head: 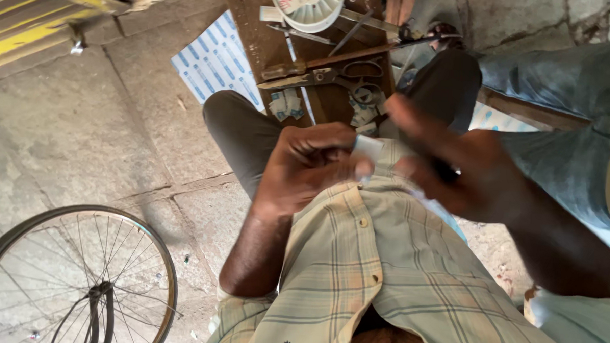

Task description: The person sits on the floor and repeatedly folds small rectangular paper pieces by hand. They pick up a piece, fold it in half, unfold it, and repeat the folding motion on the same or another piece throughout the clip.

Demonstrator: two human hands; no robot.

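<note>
Your left hand pinches a small white piece between thumb and curled fingers, close above your plaid shirt. Your right hand is blurred just right of it, its grip unclear. Beyond lies a wooden board crowded with scissors; open stone floor spreads left toward a bicycle wheel.

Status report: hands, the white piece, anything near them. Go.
Left hand pinching small white piece. Right hand blurred, touching it. Scissors on wooden board beyond.
</note>
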